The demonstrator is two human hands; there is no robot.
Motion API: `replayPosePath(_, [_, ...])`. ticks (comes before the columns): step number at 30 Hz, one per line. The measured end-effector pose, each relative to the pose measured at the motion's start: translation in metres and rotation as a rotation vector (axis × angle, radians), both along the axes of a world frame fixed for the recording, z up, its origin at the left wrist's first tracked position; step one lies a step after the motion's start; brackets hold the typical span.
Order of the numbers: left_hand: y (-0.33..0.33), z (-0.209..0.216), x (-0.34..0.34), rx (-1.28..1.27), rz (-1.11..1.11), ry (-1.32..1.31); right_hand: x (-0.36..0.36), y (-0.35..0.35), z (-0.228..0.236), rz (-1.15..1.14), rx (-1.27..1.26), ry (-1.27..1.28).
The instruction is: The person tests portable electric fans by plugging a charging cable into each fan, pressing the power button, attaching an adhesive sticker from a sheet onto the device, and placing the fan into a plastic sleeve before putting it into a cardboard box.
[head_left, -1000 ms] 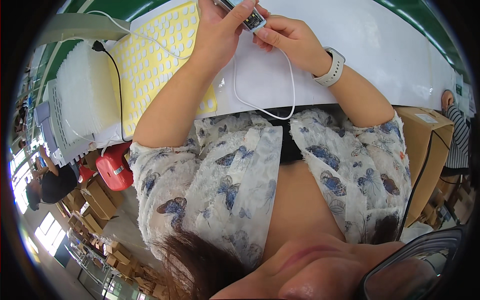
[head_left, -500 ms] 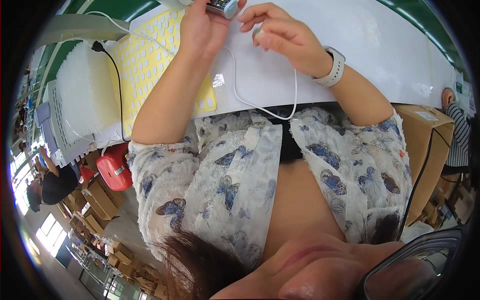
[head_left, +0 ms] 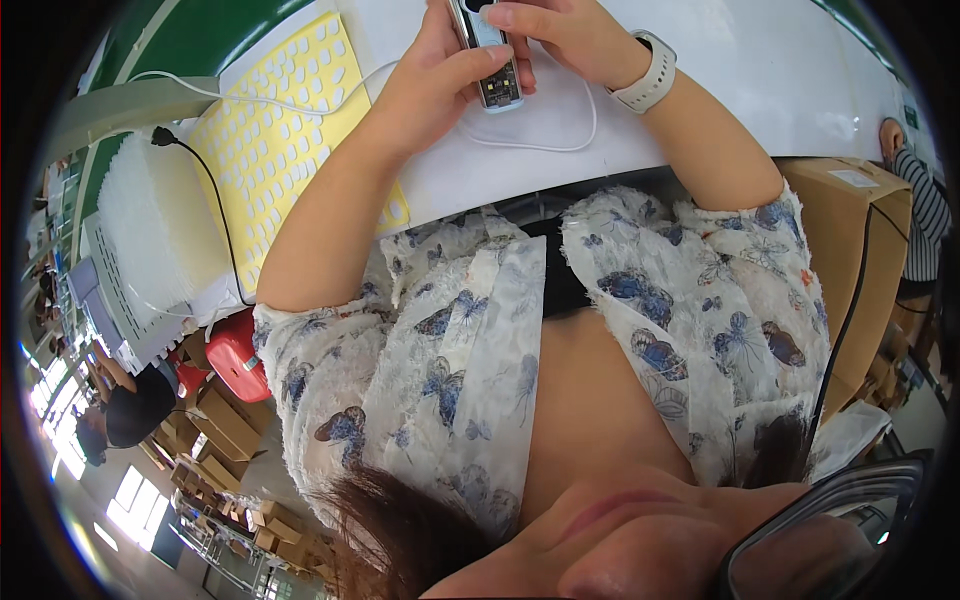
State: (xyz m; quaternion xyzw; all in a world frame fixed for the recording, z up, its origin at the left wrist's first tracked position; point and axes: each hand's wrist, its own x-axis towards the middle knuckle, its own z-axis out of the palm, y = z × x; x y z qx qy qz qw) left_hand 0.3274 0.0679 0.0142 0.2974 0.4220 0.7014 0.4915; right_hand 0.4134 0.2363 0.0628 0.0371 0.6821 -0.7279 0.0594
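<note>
At the top of the view, my left hand is wrapped round a slim handheld device with a pale blue end and a dark see-through section showing circuit parts. Its thumb lies across the front. My right hand, on the wrist with the pale watch, closes on the upper part of the same device, thumb pressed to its face. Some fingers of both hands are hidden behind it. A white cable loops on the white table just below the hands; where it ends I cannot tell.
A yellow sheet of white oval stickers lies left, beside a stack of clear plastic pieces. A black cable crosses the sheet's edge. Below are a red plastic object and, at right, a cardboard box. Other people are at both sides.
The device has come down and right, turned more upright, nearer to me. My right hand, earlier apart from it with a small round thing at its fingers, now grips it too.
</note>
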Motion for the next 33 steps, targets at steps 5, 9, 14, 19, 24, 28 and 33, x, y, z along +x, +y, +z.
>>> replayPosePath(5, [0.020, -0.047, -0.022, 0.649, -0.190, 0.188, -0.013, 0.012, -0.060, 0.086, -0.145, 0.299])
replayPosePath(9, [0.004, -0.015, -0.006, -0.006, -0.010, 0.098, -0.010, 0.006, -0.065, 0.028, -0.237, 0.294])
replayPosePath(14, [0.010, -0.025, -0.011, 0.396, -0.136, 0.165, -0.011, 0.006, -0.062, 0.038, -0.226, 0.277])
replayPosePath(19, [0.018, -0.039, -0.019, 0.399, -0.164, 0.116, -0.008, 0.004, -0.058, 0.025, -0.227, 0.260])
replayPosePath(24, [0.022, -0.054, -0.027, 0.601, -0.248, 0.135, -0.010, 0.006, -0.063, 0.036, -0.195, 0.235])
replayPosePath(28, [0.002, -0.011, -0.009, -0.027, -0.065, 0.007, -0.008, 0.008, -0.063, 0.055, -0.185, 0.211])
replayPosePath(33, [0.005, -0.015, -0.010, -0.047, -0.063, -0.004, -0.007, 0.006, -0.063, 0.045, -0.175, 0.222])
